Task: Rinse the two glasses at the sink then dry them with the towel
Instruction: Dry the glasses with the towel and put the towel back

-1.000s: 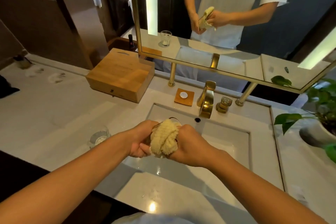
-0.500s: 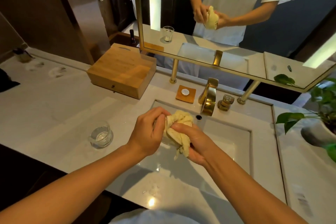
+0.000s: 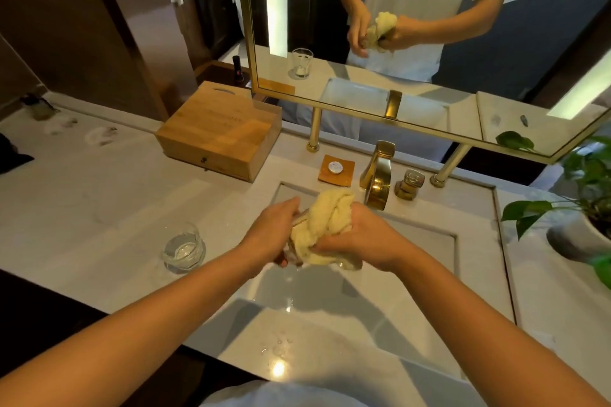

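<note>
Where the hands meet, over the sink [image 3: 413,277]: the left hand [image 3: 274,228] curls round a glass [image 3: 293,257], which is mostly hidden. The right hand [image 3: 360,238] grips the yellow towel [image 3: 327,221], bunched over that glass.
Sink rim, near edge: water drops [image 3: 277,345].
Second glass [image 3: 183,249]: upright on the counter [image 3: 99,208], left of the sink near the front edge; whether it holds water cannot be told.
Faucet [image 3: 377,178]: gold, at the sink's back edge, with a knob [image 3: 410,185] just to its right.
Tray [image 3: 344,178]: small wooden square left of the faucet, holding a round white piece.
Box [image 3: 218,132]: wooden, closed, at the counter's back edge; faint lettering on the lid is unreadable.
Plant [image 3: 588,195]: green leaves in a pale pot at the counter's right edge.
Mirror [image 3: 363,86]: shows a white shirt whose dark print is cut off and unreadable.
</note>
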